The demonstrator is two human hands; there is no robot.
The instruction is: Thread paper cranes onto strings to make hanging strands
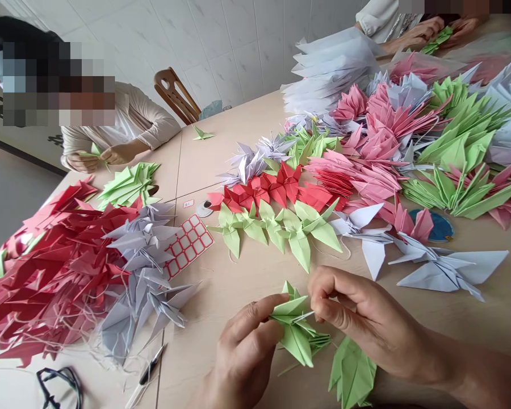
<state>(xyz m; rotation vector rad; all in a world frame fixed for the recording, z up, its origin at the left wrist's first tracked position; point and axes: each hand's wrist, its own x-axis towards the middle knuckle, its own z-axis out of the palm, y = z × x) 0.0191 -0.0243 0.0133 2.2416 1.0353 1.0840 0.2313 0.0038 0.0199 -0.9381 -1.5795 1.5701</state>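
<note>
Above the near edge of the table, my left hand (251, 341) grips a green folded-paper crane (296, 329) between thumb and fingers. My right hand (357, 318) is closed in a pinch beside it. A thin pale tip, perhaps a string or a paper point, runs from the crane to those fingertips; which it is I cannot tell. Under my right wrist lies another green paper piece (352, 372). Just beyond my hands is a row of green cranes (275, 230), with red cranes (259, 190) behind it. White paper cranes (451, 264) lie to the right.
Heaped red cranes (76, 261) with loose strings cover the left side, near a pen (151, 363) and black-framed glasses (59, 386). A label sheet (189, 244) lies mid-table. Pink cranes (378, 125) and a white stack (327, 71) fill the far right. Two people fold green paper across the table.
</note>
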